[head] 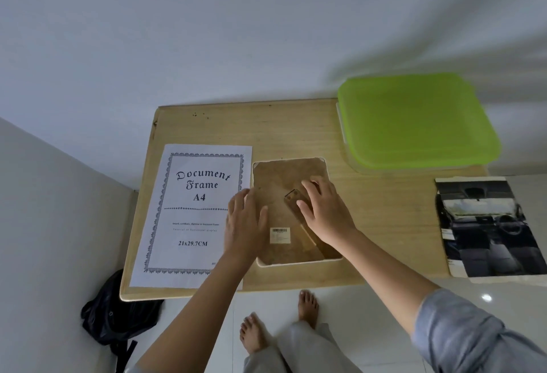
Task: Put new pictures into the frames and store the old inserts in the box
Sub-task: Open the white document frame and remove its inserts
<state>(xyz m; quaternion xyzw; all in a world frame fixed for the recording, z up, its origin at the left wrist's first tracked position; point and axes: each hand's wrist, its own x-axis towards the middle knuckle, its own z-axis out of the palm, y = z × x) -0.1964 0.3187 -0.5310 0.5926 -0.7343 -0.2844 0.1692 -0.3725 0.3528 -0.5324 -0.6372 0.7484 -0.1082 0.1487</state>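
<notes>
A white picture frame (296, 263) lies face down in the middle of the table, its brown backing board (284, 174) up, with a barcode sticker (279, 235) and a fold-out stand (299, 204). My left hand (244, 224) rests flat on the frame's left edge, fingers apart. My right hand (324, 209) presses on the stand and backing, fingers spread. A white "Document Frame A4" insert sheet (189, 215) lies just left of the frame. A car-interior picture (488, 227) lies at the table's right edge. The clear box with a green lid (414, 121) stands shut at the back right.
The wooden table (379, 209) stands against a white wall. A black bag (121, 313) sits on the floor at the left under the table's corner. My bare feet (254, 334) and grey trousers are on white tiles below the front edge.
</notes>
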